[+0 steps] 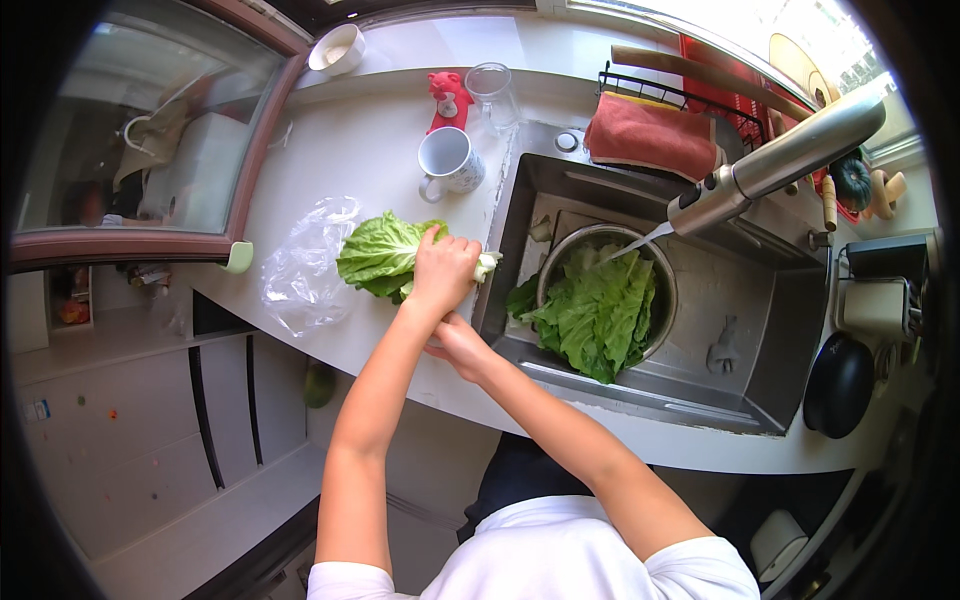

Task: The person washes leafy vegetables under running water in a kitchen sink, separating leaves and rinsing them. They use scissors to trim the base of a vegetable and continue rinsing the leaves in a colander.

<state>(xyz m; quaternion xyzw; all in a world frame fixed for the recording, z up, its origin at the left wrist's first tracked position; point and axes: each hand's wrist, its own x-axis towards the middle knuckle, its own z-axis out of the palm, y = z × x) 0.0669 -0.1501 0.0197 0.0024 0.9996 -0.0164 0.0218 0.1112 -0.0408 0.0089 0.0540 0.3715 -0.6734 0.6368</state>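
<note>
My left hand (444, 274) grips a head of leafy lettuce (382, 251) near its pale stem end, just above the counter left of the sink. Close under my left wrist is my right hand (460, 346), its fingers partly hidden; what they touch is unclear. A crumpled clear plastic bag (309, 266) lies beside the lettuce. In the stainless steel sink (750, 330), loose lettuce leaves (600, 311) fill a round metal bowl (670, 300), some hanging over its rim. Water runs onto them from the faucet (720, 195).
Behind the lettuce stand a patterned mug (454, 163), a red bear figure (448, 101) and a glass cup (493, 94). A red cloth (651, 135) hangs on a black rack behind the sink. An open window sash (244, 165) juts over the counter's left. A black pan (838, 385) sits right.
</note>
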